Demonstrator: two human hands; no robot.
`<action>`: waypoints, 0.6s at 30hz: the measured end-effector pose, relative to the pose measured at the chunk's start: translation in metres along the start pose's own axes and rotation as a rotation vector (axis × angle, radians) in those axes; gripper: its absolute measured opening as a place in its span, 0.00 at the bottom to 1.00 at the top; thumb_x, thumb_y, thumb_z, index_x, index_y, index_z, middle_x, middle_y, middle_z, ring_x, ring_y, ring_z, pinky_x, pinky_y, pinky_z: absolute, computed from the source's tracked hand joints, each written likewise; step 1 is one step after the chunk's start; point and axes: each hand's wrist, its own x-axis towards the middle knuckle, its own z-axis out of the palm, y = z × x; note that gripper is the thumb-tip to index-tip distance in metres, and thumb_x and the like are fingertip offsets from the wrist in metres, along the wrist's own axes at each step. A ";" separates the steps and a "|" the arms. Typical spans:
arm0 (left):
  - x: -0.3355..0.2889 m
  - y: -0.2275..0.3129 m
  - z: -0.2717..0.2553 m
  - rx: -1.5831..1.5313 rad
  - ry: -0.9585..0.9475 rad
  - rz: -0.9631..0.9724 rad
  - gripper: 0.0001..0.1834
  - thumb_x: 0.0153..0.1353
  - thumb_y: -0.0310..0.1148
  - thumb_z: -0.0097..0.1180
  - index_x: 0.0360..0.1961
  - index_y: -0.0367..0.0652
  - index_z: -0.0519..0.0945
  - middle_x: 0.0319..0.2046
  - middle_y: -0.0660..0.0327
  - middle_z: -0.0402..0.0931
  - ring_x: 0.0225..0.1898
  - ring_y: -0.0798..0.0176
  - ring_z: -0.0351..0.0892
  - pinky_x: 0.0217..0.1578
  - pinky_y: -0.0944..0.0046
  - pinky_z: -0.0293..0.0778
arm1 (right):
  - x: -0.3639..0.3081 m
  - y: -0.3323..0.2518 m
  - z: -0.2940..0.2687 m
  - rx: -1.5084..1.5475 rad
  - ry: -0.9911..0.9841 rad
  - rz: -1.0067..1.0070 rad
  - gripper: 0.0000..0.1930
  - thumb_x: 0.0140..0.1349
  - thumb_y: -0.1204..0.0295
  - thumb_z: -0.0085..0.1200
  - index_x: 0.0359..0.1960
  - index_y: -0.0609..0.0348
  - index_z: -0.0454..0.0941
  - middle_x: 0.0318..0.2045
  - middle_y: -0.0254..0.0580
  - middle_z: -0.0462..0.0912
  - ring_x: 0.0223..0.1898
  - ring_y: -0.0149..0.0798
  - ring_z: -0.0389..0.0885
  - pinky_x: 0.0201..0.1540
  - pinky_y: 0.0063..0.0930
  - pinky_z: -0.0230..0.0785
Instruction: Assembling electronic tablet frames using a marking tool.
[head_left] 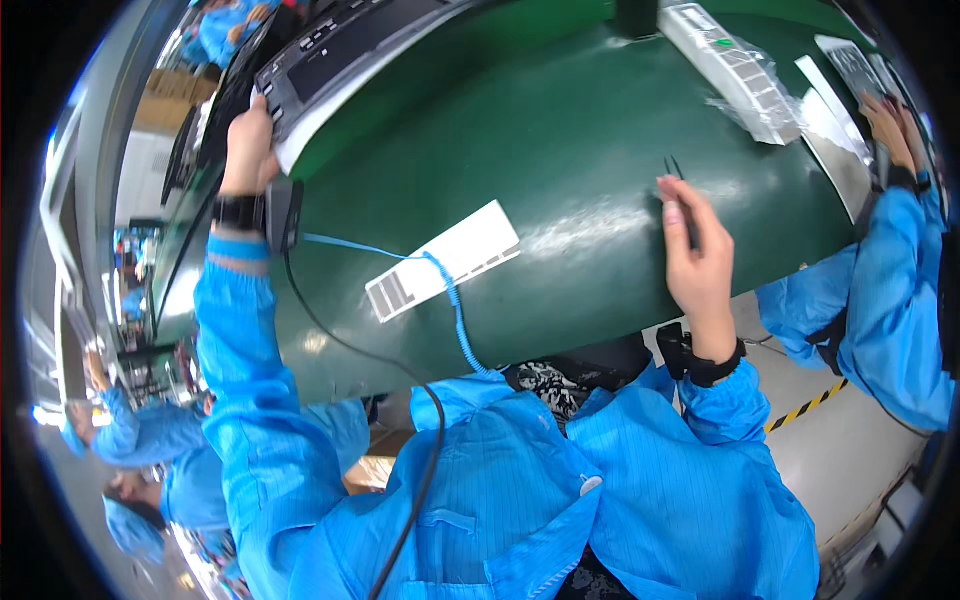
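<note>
My left hand [250,150] grips the near edge of a black laptop housing [340,60] at the upper left, its thumb on the top side. The housing looks tilted, with a pale underside showing. Above the table at the right, my right hand [700,260] is closed on dark tweezers [672,166], whose two tips point away from me. Between my hands a white sheet of labels [470,245], with grey strips along its edges, lies on the green table [560,130]. A blue coiled cord [459,320] crosses the sheet and runs to my left wrist.
A clear plastic bag [740,85] of white strips lies at the far right, near a dark post [636,18]. At the right edge a co-worker's hands [893,130] rest on a dark panel. A black cable [345,340] runs from my left wrist toward my body.
</note>
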 end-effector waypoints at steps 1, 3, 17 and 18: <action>-0.018 -0.013 -0.037 -0.052 0.003 -0.066 0.20 0.75 0.39 0.45 0.44 0.29 0.77 0.37 0.55 0.81 0.33 0.61 0.81 0.37 0.57 0.78 | -0.004 -0.007 0.007 0.304 0.018 0.135 0.14 0.71 0.72 0.50 0.55 0.64 0.76 0.49 0.47 0.83 0.48 0.38 0.82 0.51 0.29 0.74; -0.110 -0.001 -0.020 -0.114 0.015 -0.179 0.19 0.74 0.40 0.45 0.50 0.35 0.78 0.44 0.55 0.82 0.42 0.60 0.84 0.44 0.59 0.80 | -0.007 -0.025 0.006 0.470 -0.126 0.324 0.19 0.74 0.66 0.45 0.62 0.61 0.69 0.56 0.50 0.78 0.52 0.44 0.81 0.54 0.32 0.74; -0.253 -0.097 0.054 0.437 -0.016 0.094 0.17 0.71 0.39 0.50 0.37 0.31 0.73 0.24 0.46 0.77 0.27 0.43 0.78 0.31 0.50 0.73 | 0.011 -0.006 0.027 0.169 -0.030 0.148 0.17 0.65 0.81 0.55 0.55 0.66 0.75 0.49 0.47 0.81 0.43 0.31 0.80 0.43 0.22 0.74; -0.257 -0.102 0.055 0.465 -0.020 0.099 0.15 0.69 0.38 0.52 0.36 0.33 0.74 0.25 0.46 0.77 0.28 0.40 0.78 0.32 0.48 0.73 | 0.009 0.001 0.028 0.152 -0.031 0.149 0.17 0.65 0.81 0.55 0.55 0.66 0.75 0.49 0.47 0.81 0.43 0.31 0.80 0.43 0.22 0.74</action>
